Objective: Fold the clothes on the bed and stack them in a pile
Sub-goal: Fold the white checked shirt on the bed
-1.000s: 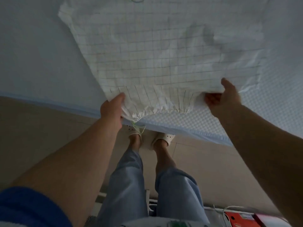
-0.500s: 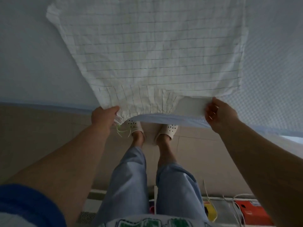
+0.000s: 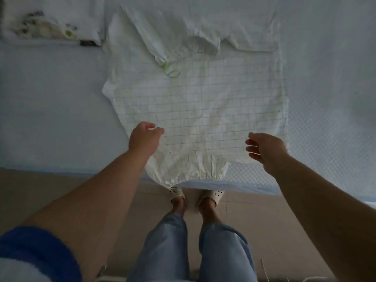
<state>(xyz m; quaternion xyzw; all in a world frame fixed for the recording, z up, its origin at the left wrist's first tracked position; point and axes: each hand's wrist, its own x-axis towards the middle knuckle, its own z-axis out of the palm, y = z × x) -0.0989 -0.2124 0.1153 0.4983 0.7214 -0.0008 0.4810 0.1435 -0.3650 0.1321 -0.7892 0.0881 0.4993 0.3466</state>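
Note:
A white garment with a thin grid pattern [image 3: 199, 106] lies spread flat on the pale blue bed [image 3: 50, 102]. Its gathered hem [image 3: 189, 169] hangs slightly over the bed's near edge. A green drawstring [image 3: 169, 69] curls on its upper part, where the cloth is bunched. My left hand [image 3: 145, 137] hovers over the garment's lower left part with fingers loosely curled, holding nothing. Over the lower right part my right hand [image 3: 264, 149] is held with its fingers spread and relaxed, empty.
A folded white garment with a colourful print [image 3: 50, 25] lies at the bed's far left. The bed's near edge [image 3: 61, 171] runs across the view above a tan floor [image 3: 40, 198]. My legs and white sandals [image 3: 196, 195] stand close to the bed.
Both hands have let go of the garment's hem and risen above the cloth. The garment now lies flat, and the view has lifted to show more of the bed.

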